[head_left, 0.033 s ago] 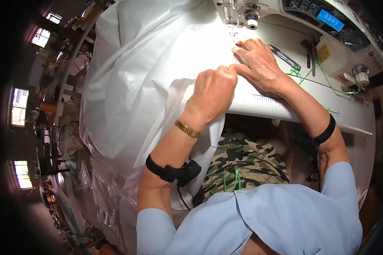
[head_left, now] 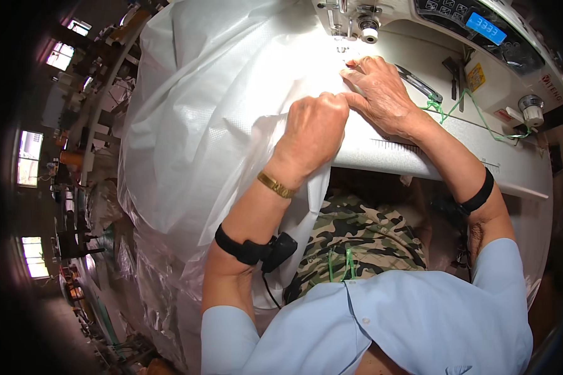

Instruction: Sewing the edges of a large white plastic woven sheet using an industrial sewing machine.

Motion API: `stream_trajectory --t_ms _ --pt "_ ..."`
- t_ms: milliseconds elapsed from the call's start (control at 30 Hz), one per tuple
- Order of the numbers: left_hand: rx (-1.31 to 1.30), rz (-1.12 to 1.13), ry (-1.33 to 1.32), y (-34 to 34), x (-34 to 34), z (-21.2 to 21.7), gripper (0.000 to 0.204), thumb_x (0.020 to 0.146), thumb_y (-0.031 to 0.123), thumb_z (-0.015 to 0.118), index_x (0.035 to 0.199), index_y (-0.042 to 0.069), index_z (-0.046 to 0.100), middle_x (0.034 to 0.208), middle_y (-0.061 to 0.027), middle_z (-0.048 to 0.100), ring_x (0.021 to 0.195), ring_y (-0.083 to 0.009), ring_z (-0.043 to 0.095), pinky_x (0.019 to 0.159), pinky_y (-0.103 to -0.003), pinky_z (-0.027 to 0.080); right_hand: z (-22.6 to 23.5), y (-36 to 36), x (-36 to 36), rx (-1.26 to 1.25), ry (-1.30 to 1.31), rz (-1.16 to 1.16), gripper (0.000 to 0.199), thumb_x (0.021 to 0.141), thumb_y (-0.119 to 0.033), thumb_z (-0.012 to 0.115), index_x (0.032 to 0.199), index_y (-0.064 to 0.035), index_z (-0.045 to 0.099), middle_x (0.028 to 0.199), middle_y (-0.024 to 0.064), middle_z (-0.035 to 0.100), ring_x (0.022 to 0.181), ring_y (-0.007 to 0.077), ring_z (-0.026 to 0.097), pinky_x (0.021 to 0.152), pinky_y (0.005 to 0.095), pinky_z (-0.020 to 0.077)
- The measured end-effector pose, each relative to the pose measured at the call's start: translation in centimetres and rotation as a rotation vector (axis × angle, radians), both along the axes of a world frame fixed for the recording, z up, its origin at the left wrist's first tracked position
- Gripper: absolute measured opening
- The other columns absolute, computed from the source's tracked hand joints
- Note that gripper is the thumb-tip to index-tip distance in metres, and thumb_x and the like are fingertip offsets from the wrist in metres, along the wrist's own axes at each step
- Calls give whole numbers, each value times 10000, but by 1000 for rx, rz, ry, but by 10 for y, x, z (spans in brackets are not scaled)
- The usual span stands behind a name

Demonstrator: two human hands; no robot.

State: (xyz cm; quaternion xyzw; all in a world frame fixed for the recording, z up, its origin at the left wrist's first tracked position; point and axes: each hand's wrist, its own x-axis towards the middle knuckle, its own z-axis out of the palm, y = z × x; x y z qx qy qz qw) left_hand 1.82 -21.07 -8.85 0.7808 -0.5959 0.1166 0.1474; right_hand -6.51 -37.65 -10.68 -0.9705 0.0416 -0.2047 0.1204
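Note:
A large white plastic-looking sheet (head_left: 194, 125) spreads in folds over the left of the sewing machine (head_left: 394, 19) and hangs down at the near side. My left hand (head_left: 316, 131) is closed in a fist on the sheet's right edge, just before the machine bed. Beyond it, my right hand (head_left: 381, 94) pinches the same edge close to the presser foot (head_left: 343, 49), thumb and forefinger together. The left knuckles come up against the right thumb. Bright lamp light washes out the sheet around the needle.
Right of my right hand lie a snap-off knife (head_left: 419, 84) and a dark narrow tool (head_left: 453, 78). Green cord (head_left: 481, 115) runs from the knife toward a machine knob (head_left: 531, 112). A ruler scale (head_left: 397, 146) marks the table's front edge. Clear plastic (head_left: 156, 269) hangs at the left.
My left hand has shifted very slightly up and to the left, still gripping the sheet. My right hand stays in place.

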Motion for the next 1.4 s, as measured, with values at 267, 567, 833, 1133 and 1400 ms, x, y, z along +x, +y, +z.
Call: stream_trajectory --t_ms 267,567,833,1133,1400 --pt "-134 26 74 -40 22 0 135 794 67 633 717 -42 650 733 -248 640 733 -406 651 705 -484 530 -2 -5 7 -4 -85 -7 269 958 -261 564 1049 -51 705 1153 151 617 1122 321 539 970 446 410" --pt "-27 167 169 0 -17 0 83 817 56 607 791 -21 618 770 -207 630 743 -392 629 701 -470 503 0 -7 -5 119 -13 5 326 956 -226 534 1162 -27 691 1239 126 601 1230 270 501 1072 408 357" --pt "-100 95 201 -10 -5 -5 48 819 17 609 821 -31 605 768 -176 605 725 -369 607 678 -454 481 -1 -2 -5 95 -75 -7 238 936 -169 544 1031 -36 717 1176 132 626 1154 270 541 997 424 391" --pt "-156 31 145 -35 22 -9 97 787 24 612 730 -47 577 740 -206 592 700 -382 591 687 -466 469 -5 -1 -1 50 -66 -32 268 919 -175 563 1099 -26 694 1084 145 613 1074 286 532 944 419 397" --pt "-121 118 153 -46 27 -7 99 799 35 609 758 -55 621 782 -225 625 756 -397 608 737 -475 485 -9 -2 6 62 -100 -56 273 920 -202 550 1061 -29 708 1070 154 616 1090 293 528 950 429 396"
